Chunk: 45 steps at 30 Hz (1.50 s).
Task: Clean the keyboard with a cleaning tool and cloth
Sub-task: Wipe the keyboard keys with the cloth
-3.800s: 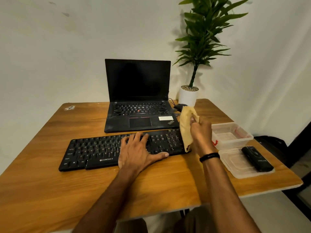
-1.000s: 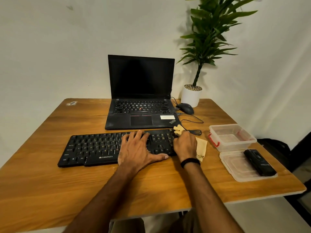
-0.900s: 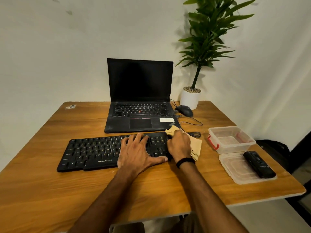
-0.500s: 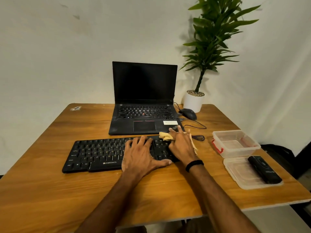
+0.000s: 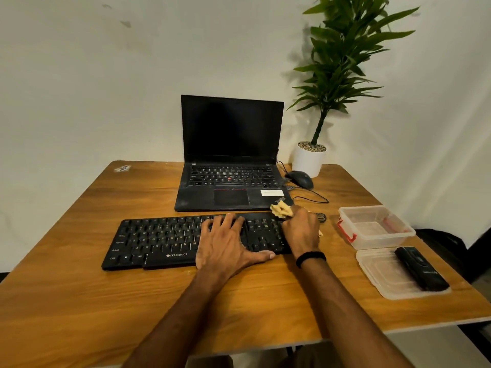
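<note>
While the left hand [image 5: 228,245] lies flat on the keyboard [image 5: 159,240], fingers straight & spread, pinning it to the table [image 5: 79,301], the right hand [image 5: 301,229] has its fingers curled round a bunched yellow cloth [image 5: 281,209] at the board's far right corner, just in front of the laptop [image 5: 231,144]. Cloth looks soft, limp, v. light: prob. folds & slides under the palm unless wadded, so a bunched grip w/ a pad of fabric under the fingertips seems best. Keyboard is stiff thin plastic, prob. light enough to skate on smooth wood, hence the bracing hand. Keycaps can pop, so modest pressure. If lifting, take it by the bare front edge or the ends, not the keys. Black device [image 5: 421,269] lies on a clear lid [image 5: 380,269] at right, well apart from both hands. It's likely the cleaning tool: hard, smooth, best grabbed round its middle.
</note>
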Each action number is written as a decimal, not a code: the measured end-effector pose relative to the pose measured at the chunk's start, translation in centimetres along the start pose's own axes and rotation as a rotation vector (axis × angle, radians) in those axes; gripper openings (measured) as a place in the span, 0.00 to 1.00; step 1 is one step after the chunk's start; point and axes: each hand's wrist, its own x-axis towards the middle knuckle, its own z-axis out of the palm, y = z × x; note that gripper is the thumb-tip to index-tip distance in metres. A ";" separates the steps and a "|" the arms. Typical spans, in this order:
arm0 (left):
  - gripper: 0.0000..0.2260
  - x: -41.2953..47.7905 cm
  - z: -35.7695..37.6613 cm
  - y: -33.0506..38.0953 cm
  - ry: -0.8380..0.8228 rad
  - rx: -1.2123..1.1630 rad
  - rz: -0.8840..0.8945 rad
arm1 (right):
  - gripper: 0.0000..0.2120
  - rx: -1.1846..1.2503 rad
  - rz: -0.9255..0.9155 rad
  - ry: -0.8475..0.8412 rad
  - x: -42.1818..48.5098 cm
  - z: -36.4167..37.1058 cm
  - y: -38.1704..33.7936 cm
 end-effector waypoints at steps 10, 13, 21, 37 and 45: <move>0.57 0.2 0.2 0.1 0.003 0.003 0.004 | 0.15 -0.057 -0.185 -0.185 0.0 0.3 -1.4; 0.57 0.1 0.2 0.0 0.017 0.002 0.007 | 0.16 -0.088 -0.298 -0.295 -0.2 0.9 -1.8; 0.57 0.0 0.2 0.0 0.016 -0.003 -0.004 | 0.13 -0.115 -0.339 -0.261 -0.1 0.5 -1.4; 0.57 0.0 0.0 0.0 0.008 -0.018 -0.004 | 0.08 0.610 0.325 0.278 4.1 -6.1 1.9; 0.57 -0.1 0.0 0.0 0.018 -0.020 -0.004 | 0.09 0.130 -0.052 -0.061 2.1 -2.4 0.8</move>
